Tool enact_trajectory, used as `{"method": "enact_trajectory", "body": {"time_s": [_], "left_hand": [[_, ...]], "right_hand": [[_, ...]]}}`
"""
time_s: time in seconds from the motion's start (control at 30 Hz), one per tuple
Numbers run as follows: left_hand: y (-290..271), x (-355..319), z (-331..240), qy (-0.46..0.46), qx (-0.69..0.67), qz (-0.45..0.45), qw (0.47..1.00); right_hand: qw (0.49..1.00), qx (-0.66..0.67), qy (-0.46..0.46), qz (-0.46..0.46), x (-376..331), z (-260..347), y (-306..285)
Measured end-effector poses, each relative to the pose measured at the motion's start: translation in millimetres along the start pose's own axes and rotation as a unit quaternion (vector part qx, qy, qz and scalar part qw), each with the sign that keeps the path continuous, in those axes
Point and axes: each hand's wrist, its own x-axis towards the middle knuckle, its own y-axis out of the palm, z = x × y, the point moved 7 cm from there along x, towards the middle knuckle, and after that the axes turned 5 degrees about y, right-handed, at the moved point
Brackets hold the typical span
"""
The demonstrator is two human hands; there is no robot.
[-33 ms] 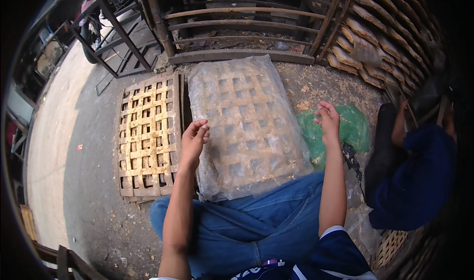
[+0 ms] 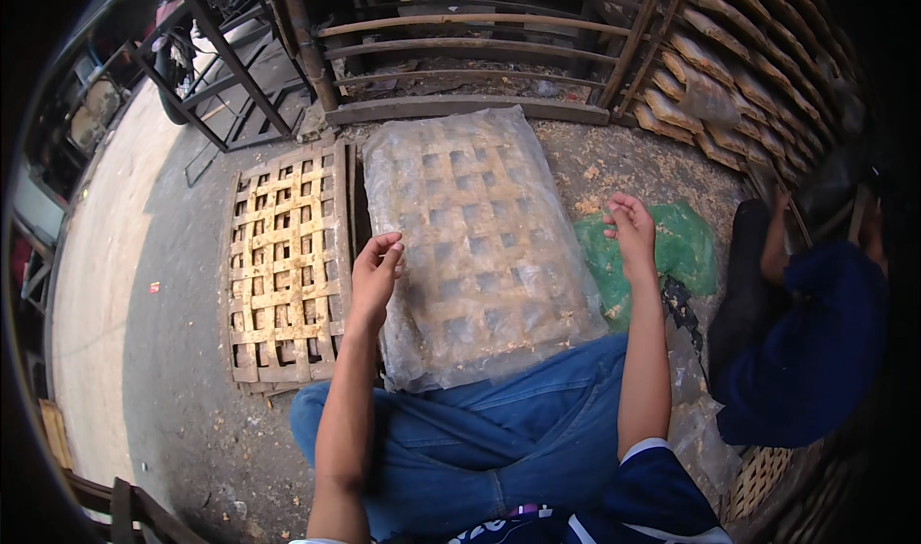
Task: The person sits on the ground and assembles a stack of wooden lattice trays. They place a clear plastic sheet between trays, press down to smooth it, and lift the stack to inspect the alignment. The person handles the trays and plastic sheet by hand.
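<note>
A cloudy plastic sheet (image 2: 451, 175) covers a flat lattice-woven tray right in front of my crossed legs, its openings showing through. Over the sheet's left edge hovers my left hand (image 2: 376, 273), fingers loosely bent and thumb apart, with nothing visible in it. My right hand (image 2: 633, 235) is raised beyond the sheet's right side, above a crumpled green plastic bag (image 2: 686, 247). Its fingers are half curled and spread, and it holds nothing. To the left, a bare woven bamboo tray (image 2: 286, 266) lies on what looks like a low stack of others.
A slatted wooden rack (image 2: 470, 112) closes off the far side. Many-layered stacked trays (image 2: 710, 93) lean at the far right. Close on my right sits another person in a dark blue shirt (image 2: 815, 342). A black metal frame (image 2: 230, 55) stands at the far left.
My right hand has shifted slightly left and up, its fingers a little looser. My left hand has barely moved. The sheet and trays stay put.
</note>
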Motion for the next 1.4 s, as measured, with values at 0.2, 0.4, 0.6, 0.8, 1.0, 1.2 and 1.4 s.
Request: {"method": "enact_trajectory", "body": {"time_s": [0.2, 0.4, 0.6, 0.8, 1.0, 1.2, 1.4], "left_hand": [[-1, 13, 13, 0.150, 0.337, -0.033, 0.929], [1, 22, 35, 0.113, 0.365, 0.002, 0.924], [7, 21, 32, 0.105, 0.403, 0.019, 0.909], [14, 13, 23, 0.124, 0.473, 0.053, 0.871], [16, 11, 22, 0.120, 0.508, 0.078, 0.849], [17, 11, 25, 0.129, 0.524, 0.081, 0.838], [19, 11, 24, 0.125, 0.529, 0.084, 0.835]], "right_hand": [[0.935, -0.270, -0.079, 0.219, -36, 11, 68], [0.908, -0.312, 0.009, 0.280, -45, -10, 79], [0.904, -0.323, -0.008, 0.282, -44, -7, 80], [0.904, -0.320, 0.004, 0.284, -46, -9, 81], [0.906, -0.315, 0.006, 0.282, -46, -8, 81], [0.901, -0.331, -0.003, 0.279, -47, -8, 81], [0.902, -0.323, -0.004, 0.285, -46, -9, 81]]}}
